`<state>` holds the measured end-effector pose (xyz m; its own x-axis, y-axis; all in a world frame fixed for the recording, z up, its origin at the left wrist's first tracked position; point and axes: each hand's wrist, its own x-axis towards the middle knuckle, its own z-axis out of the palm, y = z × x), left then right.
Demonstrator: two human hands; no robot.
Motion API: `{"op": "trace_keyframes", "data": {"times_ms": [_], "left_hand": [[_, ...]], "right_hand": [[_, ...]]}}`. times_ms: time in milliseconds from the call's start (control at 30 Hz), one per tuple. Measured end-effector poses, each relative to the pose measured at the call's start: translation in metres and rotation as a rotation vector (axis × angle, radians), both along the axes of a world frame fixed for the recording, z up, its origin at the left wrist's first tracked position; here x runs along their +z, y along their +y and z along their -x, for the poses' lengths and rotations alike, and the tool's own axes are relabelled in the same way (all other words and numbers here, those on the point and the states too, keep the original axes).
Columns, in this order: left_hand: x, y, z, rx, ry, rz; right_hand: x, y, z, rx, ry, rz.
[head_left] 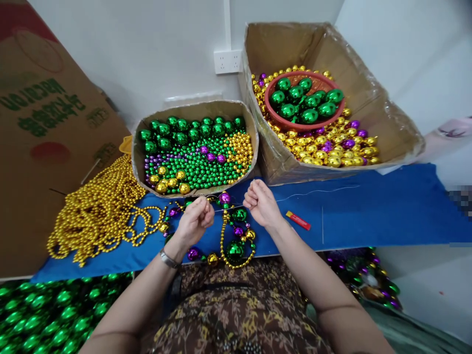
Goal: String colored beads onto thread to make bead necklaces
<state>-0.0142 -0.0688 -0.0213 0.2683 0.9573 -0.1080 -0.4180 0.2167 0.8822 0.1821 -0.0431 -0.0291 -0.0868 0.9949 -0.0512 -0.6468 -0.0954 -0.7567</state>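
Both my hands are closed above the blue cloth, with a thin clear thread (234, 208) stretched between them. My left hand (195, 220) pinches the thread on the left side. On the right, my right hand (260, 201) is curled round it, and a loose end trails rightward over the cloth. Between and below the hands lies a beaded necklace (236, 250) of green, purple and gold balls with a loop of small gold beads. A purple ball (224, 197) of it sits right by the thread. My fingers hide the exact grip points.
Behind my hands stands a cardboard bin (254, 169) of sorted beads. A taller box (273, 167) holds gold and purple beads and a red bowl (305, 127) of green balls. Gold bead strands (96, 211) heap at left. A red-and-yellow lighter-like item (298, 221) lies on the blue cloth (387, 211).
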Motion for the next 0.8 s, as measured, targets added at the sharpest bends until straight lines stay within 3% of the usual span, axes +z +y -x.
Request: {"op": "trace_keyframes", "data": {"times_ms": [67, 200, 267, 400, 500, 633, 800], "left_hand": [[0.009, 0.002, 0.001, 0.052, 0.144, -0.156], [0.037, 0.008, -0.005, 0.143, 0.563, -0.644], [0.046, 0.011, -0.011, 0.161, 0.667, -0.797], [0.042, 0.021, -0.025, 0.132, 0.49, -0.726], [0.036, 0.027, -0.03, 0.204, 0.353, -0.657], [0.041, 0.031, -0.032, 0.29, 0.375, -0.738], [0.034, 0.035, -0.034, 0.15, 0.284, -0.652]], "right_hand": [[0.009, -0.005, -0.002, 0.041, -0.257, -0.162], [0.03, -0.016, -0.001, 0.173, -0.915, -0.464], [0.04, -0.019, 0.002, 0.166, -1.051, -0.592], [0.054, -0.021, 0.004, 0.058, -1.085, -0.721], [0.057, -0.02, 0.003, 0.043, -1.108, -0.665], [0.052, -0.018, 0.006, 0.032, -1.099, -0.59], [0.059, -0.018, 0.012, 0.058, -1.048, -0.668]]}}
